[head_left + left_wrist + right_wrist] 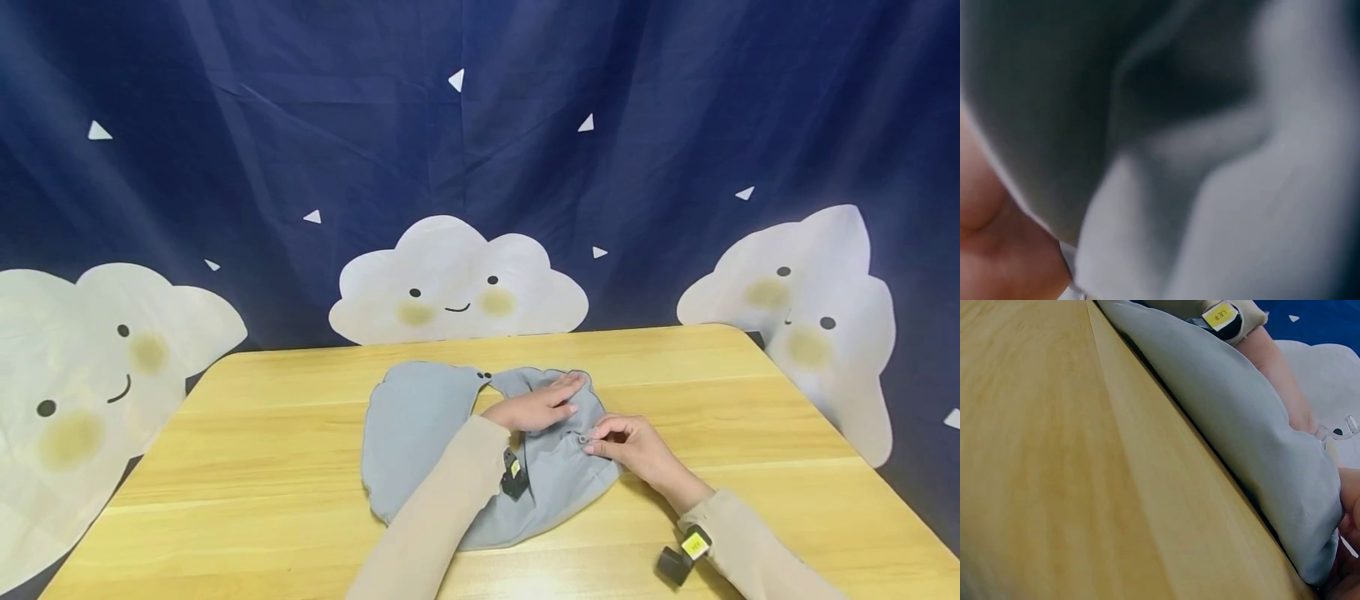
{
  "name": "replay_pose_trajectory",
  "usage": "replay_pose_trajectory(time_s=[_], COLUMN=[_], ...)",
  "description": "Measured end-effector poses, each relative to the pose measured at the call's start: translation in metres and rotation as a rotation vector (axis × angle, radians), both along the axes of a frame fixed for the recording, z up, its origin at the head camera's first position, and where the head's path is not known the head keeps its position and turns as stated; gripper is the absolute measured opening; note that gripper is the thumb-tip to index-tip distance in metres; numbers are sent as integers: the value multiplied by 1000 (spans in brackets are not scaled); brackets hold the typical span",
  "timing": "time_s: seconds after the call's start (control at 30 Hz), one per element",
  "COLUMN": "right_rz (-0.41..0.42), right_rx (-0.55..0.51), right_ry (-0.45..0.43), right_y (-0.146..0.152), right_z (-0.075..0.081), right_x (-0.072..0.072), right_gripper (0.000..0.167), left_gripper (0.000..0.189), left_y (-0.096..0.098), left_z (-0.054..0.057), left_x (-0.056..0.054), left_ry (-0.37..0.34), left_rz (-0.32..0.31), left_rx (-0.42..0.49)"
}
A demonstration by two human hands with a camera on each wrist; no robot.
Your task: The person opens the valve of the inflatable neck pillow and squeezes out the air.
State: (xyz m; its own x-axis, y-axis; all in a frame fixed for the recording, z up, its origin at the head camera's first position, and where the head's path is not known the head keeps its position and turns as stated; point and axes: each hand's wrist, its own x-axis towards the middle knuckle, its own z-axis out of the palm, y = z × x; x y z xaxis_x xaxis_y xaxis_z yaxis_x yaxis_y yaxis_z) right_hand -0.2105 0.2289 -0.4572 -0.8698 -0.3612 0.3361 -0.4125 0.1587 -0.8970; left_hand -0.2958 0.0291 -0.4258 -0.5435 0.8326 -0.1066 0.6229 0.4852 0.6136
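A grey U-shaped inflatable neck pillow (420, 425) lies on the table, its left side smooth and its right side wrinkled. My left hand (536, 407) rests palm down on the wrinkled side, fingers extended. At that side, my right hand (630, 446) pinches with thumb and forefinger at the small air valve (582, 439). The right wrist view shows the clear plastic valve (1322, 432) standing up from the fabric, with part of the right hand (1350, 506) at the edge. Blurred grey pillow cloth (1260, 206) fills most of the left wrist view.
The light wooden table (247, 467) extends around the pillow on all sides. Behind it hangs a dark blue curtain (375, 150) with smiling white clouds. Two dark snaps (484, 376) sit where the pillow's ends meet.
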Motion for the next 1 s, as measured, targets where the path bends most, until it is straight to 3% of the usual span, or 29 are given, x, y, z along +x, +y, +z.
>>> replay_pose_trajectory(time_s=[0.4, 0.67, 1.0], right_rz=[28, 13, 16], right_rx=[-14, -10, -11], right_ry=[22, 24, 16], right_y=[0, 0, 1], right_z=[-4, -4, -4], right_x=[-3, -3, -4], right_gripper=[6, 7, 7], left_gripper=[55, 53, 51], left_y=[1, 6, 13], left_z=[-7, -4, -1], left_x=[1, 4, 8], left_ry=[72, 99, 187], left_rz=[1, 7, 20], left_rx=[-93, -177, -315])
